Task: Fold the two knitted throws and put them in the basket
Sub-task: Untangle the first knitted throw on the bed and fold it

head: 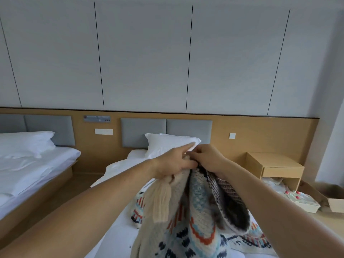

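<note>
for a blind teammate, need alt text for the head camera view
The left hand and right hand grip the top edge of a patterned knitted throw, lifted so it hangs over a white bed. A white pillow lies at the headboard; a wooden bedside table stands to the right.

A throw (195, 211) lies partly on the bed (121, 239), a pillow (167, 144) at the bed's head; a second bed (37, 164) stands left of it, a nightstand (275, 166) right.

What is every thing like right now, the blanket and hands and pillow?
Knitted throw: bunched, held up over the bed.
Left hand: grips the throw's top edge.
Right hand: pinches that same edge.
Pillow: lying against the headboard.
Nightstand drawer: shut.
</note>
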### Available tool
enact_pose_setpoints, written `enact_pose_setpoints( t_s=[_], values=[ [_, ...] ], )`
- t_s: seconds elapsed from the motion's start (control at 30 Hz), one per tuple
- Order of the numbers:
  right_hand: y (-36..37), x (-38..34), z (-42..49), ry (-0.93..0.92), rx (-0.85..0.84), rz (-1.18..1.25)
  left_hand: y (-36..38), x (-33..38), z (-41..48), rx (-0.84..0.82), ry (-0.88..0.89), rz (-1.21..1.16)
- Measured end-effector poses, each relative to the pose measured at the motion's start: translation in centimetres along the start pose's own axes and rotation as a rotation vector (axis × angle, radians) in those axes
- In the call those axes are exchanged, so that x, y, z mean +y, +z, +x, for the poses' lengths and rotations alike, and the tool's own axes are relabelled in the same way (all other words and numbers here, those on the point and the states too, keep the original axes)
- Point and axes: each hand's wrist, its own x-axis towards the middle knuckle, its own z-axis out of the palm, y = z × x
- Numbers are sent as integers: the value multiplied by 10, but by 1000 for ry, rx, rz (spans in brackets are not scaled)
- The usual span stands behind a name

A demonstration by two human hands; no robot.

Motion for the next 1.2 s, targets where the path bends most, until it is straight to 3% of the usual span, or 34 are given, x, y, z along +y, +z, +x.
enact_pose_setpoints(
  t_s=[0.13,0.23,0.37,0.47,0.63,0.73,0.8,0.97,1.1,1.13,1.2],
  values=[
    [-7,1,-7,-99,-14,91,-4,-1,6,5,-40,191],
    [-12,8,-11,-116,-50,187,-4,-1,7,-21,-97,213],
    [-21,16,-15,-118,-78,192,6,-3,6,-22,-3,113],
    [-27,21,-18,-101,-72,206,8,4,7,-60,-29,236],
    [-36,27,-25,-62,-17,171,1,14,18,103,-3,469],
    [-45,29,-27,-8,-10,-14,-16,24,32,276,62,469],
    [-54,31,-27,14,-23,10,-31,36,37,361,99,425],
    [-55,30,-28,20,21,-156,-51,65,40,465,125,401],
    [-45,14,-31,-6,106,219,-46,65,43,488,95,452],
    [-42,10,-32,-16,96,213,-45,62,43,488,86,456],
    [-36,10,-31,-41,74,-88,-45,59,43,491,79,464]
  ],
)
